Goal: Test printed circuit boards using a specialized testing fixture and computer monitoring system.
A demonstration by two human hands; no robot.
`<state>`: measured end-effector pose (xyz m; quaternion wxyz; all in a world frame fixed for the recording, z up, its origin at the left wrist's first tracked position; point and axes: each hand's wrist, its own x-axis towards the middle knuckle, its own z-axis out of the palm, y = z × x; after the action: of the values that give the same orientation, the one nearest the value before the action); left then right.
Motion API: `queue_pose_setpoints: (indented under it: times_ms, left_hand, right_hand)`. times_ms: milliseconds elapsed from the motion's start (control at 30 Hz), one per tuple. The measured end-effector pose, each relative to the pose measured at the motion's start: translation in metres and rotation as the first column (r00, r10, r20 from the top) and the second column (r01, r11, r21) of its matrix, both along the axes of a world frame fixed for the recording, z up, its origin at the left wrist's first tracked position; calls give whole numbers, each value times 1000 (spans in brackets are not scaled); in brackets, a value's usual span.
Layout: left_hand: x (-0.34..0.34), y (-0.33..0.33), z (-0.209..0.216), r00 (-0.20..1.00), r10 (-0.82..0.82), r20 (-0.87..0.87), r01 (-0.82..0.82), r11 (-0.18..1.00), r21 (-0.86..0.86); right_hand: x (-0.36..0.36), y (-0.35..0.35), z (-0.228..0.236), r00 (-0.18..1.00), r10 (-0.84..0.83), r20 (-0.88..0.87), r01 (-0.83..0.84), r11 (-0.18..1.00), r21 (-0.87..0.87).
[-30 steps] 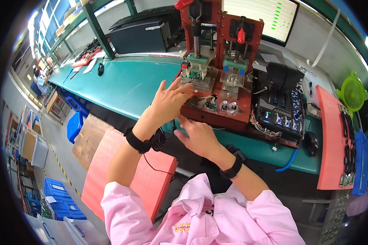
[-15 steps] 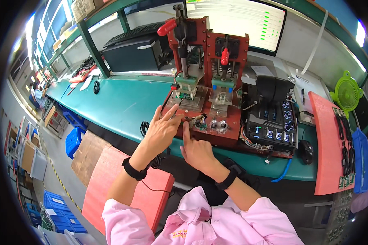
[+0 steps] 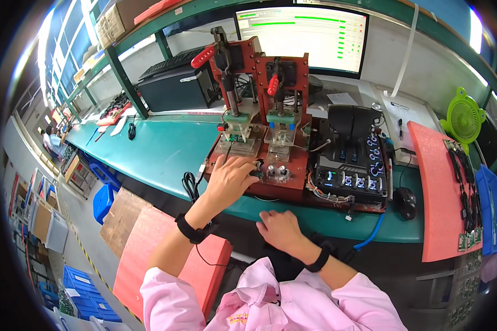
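Note:
My left hand [image 3: 231, 179] reaches over the front of a red test fixture [image 3: 284, 179], beside two metal knobs [image 3: 276, 171]. Its fingers and thumb are bent together at a small wired part, and what they pinch is hidden beneath them. A black cable with a pale plug [image 3: 201, 170] hangs next to that hand. My right hand [image 3: 284, 229] is drawn back in front of the bench edge, loosely curled with its fingertips apart and nothing visible in it. A green circuit board [image 3: 238, 135] sits in the fixture's left station, under a press with a red handle [image 3: 203, 57].
A second red-handled press [image 3: 273, 85] stands alongside. Right of it are a black instrument panel [image 3: 348, 171], a mouse [image 3: 405, 203] and a pink foam sheet [image 3: 439, 198] with cables and boards. A monitor [image 3: 309, 38] stands behind; pink foam [image 3: 154, 243] lies left of my lap.
My right hand has left the fixture and come back toward me, its pointing finger now curled. My left hand has shifted right over the wired part, its fingers bending. The view has shifted slightly.

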<state>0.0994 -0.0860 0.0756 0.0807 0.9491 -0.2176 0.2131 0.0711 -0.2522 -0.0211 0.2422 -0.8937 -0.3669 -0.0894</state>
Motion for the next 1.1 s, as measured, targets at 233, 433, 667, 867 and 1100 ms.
queue_pose_setpoints:
  times_ms: [233,433,667,867,1100]
  left_hand:
    - [7,3,0,987,147,58,-142,986,-86]
    - [23,-8,12,992,118,36,-116,992,-50]
    - [5,-11,5,982,93,167,-87,995,-41]
    - [19,-5,7,981,187,-42,-191,973,-130]
    - [11,-15,7,993,114,21,-111,988,-111]
  right_hand:
    - [-7,-10,-20,964,-58,260,-70,885,460]
    - [6,-14,-23,996,63,64,-84,902,423]
    - [10,-19,-19,991,118,57,-130,844,520]
    - [11,-20,-21,986,145,84,-167,856,489]
    - [10,-20,-19,990,124,74,-144,879,455]
